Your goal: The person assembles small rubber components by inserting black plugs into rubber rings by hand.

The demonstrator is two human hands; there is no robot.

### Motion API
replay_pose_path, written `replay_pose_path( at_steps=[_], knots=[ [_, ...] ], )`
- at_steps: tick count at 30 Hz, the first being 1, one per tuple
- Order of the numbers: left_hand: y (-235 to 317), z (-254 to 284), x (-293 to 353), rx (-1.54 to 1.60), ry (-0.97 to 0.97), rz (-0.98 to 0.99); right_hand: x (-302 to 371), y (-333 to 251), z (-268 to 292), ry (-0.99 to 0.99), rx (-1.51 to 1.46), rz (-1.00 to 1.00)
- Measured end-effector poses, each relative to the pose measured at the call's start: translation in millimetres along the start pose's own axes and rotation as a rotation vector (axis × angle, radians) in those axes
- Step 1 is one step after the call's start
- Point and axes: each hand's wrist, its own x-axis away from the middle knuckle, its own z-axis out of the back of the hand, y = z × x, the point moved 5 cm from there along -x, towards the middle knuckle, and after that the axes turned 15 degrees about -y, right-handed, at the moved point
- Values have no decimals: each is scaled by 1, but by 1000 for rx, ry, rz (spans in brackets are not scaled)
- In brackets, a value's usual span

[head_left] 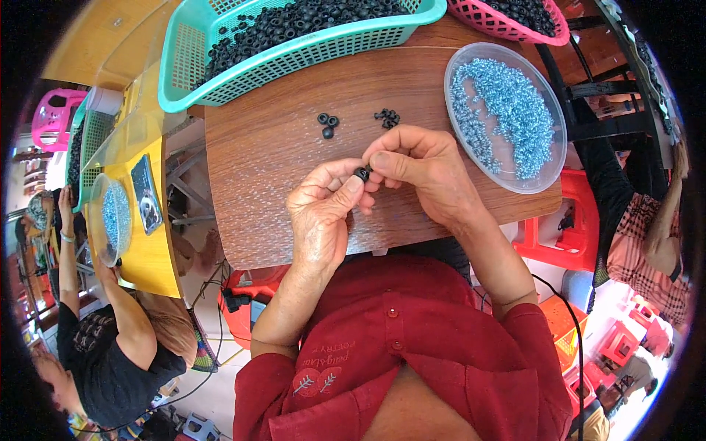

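Note:
Over the middle of the brown table, my left hand (322, 209) pinches a small round black part (361, 174) with a hole in it between thumb and fingers. My right hand (430, 173) meets it there, thumb and forefinger pressed together at the black part's edge. What the right fingertips grip is too small and too covered to make out. Just beyond my hands lie a few round black parts (328, 133) and, to their right, a little heap of smaller black pieces (387, 117).
A teal basket (294, 65) of black parts stands at the far edge, a pink basket (507, 29) far right. On the table's right is a clear round tray (507, 187) of light-blue pieces. At left, another person (118, 345) sits by a yellow table (158, 257) holding a phone (146, 194).

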Motion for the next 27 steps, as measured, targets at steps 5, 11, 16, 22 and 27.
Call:
replay_pose_path(
  at_steps=[5, 11, 16, 22, 27],
  knots=[
    [2, -5, 1, -18, -2, -7, 5, 0, -7, 78, -68, 76],
    [-3, -7, 1, -27, -2, -8, 12, 0, -8, 139, -44, 87],
    [-3, -11, 1, -116, 32, -64, 13, -3, -9, 132, -1, 140],
    [-4, -12, -2, -131, 47, -78, 13, -2, -9, 179, 65, 138],
    [-5, -10, -3, -116, 58, -66, 17, -6, -14, 201, 238, 181]
  ],
)
